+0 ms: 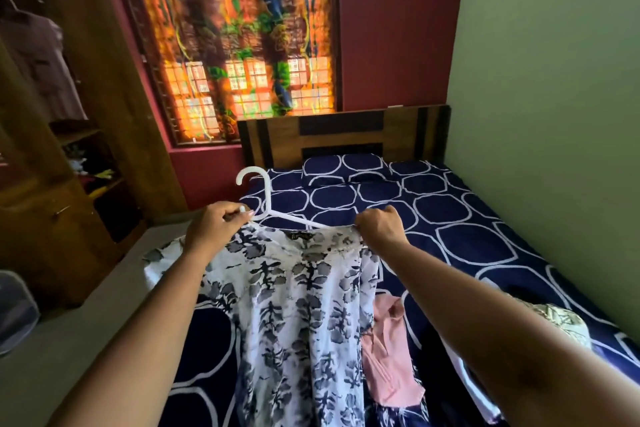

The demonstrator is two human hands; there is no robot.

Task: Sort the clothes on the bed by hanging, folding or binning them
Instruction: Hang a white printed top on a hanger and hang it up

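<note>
Two loose garments lie nearest you on the bed with the navy, white-ringed sheet (467,236): a crumpled pink cloth piece (388,357) between your forearms and a cream patterned one (557,322) under your right arm. Above them you hold up a white top printed with grey-blue leaves (298,305), which drapes down to the bed. Your left hand (211,229) has its grip clamped on the top's left shoulder and the end of the white plastic hanger (267,201). Your right hand (381,229) pinches the right shoulder at the hanger's other arm. Beyond lie a matching pillow (346,168) and a brown wooden headboard (346,135).
</note>
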